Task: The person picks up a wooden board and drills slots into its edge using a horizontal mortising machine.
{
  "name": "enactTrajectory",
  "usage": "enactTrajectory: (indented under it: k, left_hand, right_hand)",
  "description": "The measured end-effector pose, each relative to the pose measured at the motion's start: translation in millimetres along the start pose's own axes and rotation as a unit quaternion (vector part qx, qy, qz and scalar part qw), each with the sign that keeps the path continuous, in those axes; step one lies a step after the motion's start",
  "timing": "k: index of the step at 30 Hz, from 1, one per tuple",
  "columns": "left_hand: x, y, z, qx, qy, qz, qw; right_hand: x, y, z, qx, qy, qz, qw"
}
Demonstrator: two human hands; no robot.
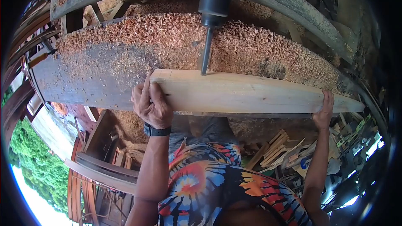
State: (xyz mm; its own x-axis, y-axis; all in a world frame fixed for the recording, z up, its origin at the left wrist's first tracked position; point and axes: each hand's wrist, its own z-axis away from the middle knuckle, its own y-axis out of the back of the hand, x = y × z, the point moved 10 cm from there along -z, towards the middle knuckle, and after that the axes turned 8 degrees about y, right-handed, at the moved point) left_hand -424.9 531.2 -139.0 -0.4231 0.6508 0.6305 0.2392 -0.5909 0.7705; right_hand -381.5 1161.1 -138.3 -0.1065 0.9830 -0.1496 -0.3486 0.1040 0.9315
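A long pale wooden board (234, 94) stands on its edge across the worktable, its upper narrow side facing me. My left hand (153, 104), with a dark watch on the wrist, is closed around the board's left end. Farther right, my right hand (323, 111) grips the board near its far end, fingers over the top. A metal drill bit (207, 50) hangs from a black chuck (214, 9), and its tip meets the board's upper edge left of the middle. I cannot tell whether the bit is turning.
Reddish wood shavings (167, 27) are heaped behind the board on the table (92, 77). Timber beams (310, 14) of a frame run along the back. Wood offcuts (280, 148) lie low on the right, and planks (104, 175) stand at lower left.
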Motion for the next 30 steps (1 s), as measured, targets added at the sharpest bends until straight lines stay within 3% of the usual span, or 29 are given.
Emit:
enactTrajectory:
  k: [15,18,30]
  left_hand:
    - [8.3,1.3,-4.7,0.016,-0.05,-0.022,0.998]
    - [-0.1,-1.6,-6.0,0.016,-0.003,0.028,0.999]
    - [5.4,-5.3,-16.5,0.021,-0.028,0.03,0.999]
  right_hand:
    - [-2.6,0.7,2.0,0.007,0.013,0.008,1.0]
    - [-1.6,1.2,8.1,0.005,0.003,0.009,1.0]
    - [-4.9,-2.7,11.7,0.006,-0.005,0.015,1.0]
